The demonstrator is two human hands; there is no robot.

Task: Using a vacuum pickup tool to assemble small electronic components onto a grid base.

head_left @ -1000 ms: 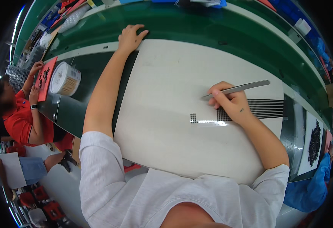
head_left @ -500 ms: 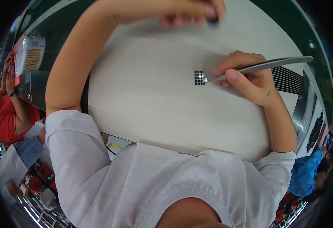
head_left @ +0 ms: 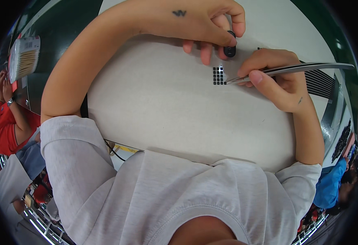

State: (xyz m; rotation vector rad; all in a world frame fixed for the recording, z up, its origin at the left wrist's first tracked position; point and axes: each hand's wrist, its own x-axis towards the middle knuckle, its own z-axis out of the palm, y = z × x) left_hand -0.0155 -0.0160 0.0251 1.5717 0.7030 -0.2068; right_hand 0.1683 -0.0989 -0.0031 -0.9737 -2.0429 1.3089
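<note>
My left hand (head_left: 211, 26) reaches in from the far left, its thumb and a finger pinching a small black oval piece (head_left: 229, 51). That piece hangs just beyond a patch of tiny black squares (head_left: 218, 76) set in rows on the pale work surface (head_left: 175, 110). In my right hand (head_left: 277, 79) is a pair of metal tweezers (head_left: 305, 68), gripped like a pen. Their tips rest by the near right corner of the patch; whether a square is between them is too small to tell.
Black strips (head_left: 319, 85) lie in a row beyond my right wrist. A clear tub of cotton swabs (head_left: 27, 59) stands at the far left, near a person in red (head_left: 13, 132). On the right are a dark heap of small parts (head_left: 342, 141) and a person's blue sleeve (head_left: 331, 183).
My left hand has come nearer with the black oval piece, down close to the patch of squares. My right hand keeps the tweezers at the patch; the view has shifted slightly.
</note>
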